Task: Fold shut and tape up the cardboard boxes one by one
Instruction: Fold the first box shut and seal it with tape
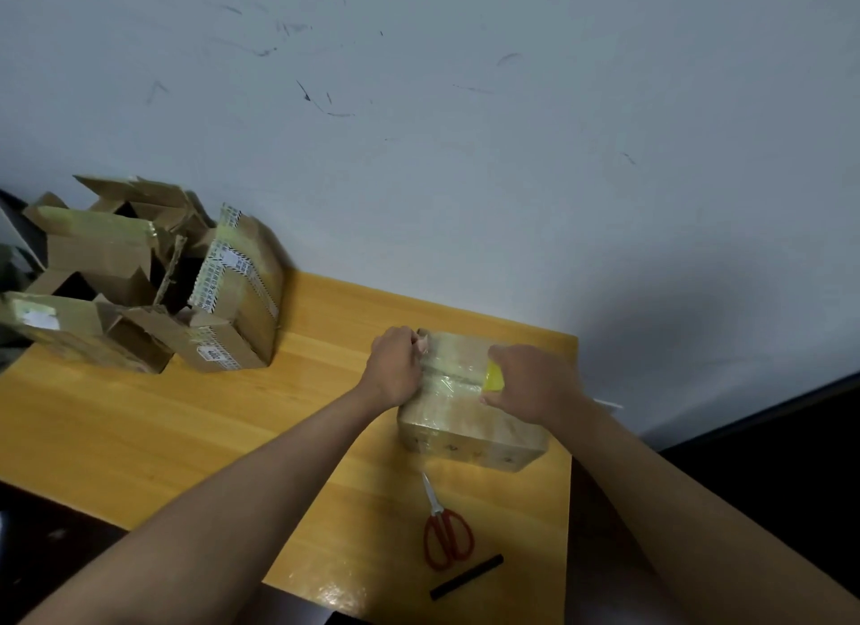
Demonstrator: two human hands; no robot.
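Head view, looking down on a yellow wooden table (186, 415) set against a scuffed pale wall (465, 136). Closed cardboard box (465, 420) standing near the table's right edge, toward the far right corner, flaps folded down, top and sides glossy with clear tape. Fresh strip of clear tape (449, 382) lying across the top along the centre seam, running from one hand to the other. Left hand (395, 368) at the box's left top edge, fingers curled, pressing down on the tape end there; fingertips hidden behind the knuckles, so exact pinch not confirmed. Right hand (530, 382) on the box's right top edge, fingers closed round a tape roll (493, 380), of which only a yellow portion shows between hand and box. Both forearms bare, reaching in from the near edge.

Red-handled scissors (444, 529) flat on the table near the near right corner, blades shut and pointing toward the box, apart from it. Black stick-shaped object (466, 576), identity not determinable, lying just beyond the scissors' handles at the near edge. Pile of open cardboard boxes (139, 280) at the far left corner, against the wall, flaps raised and torn, several carrying old tape and printed labels, tilted against one another. Dark floor area beyond the right edge.
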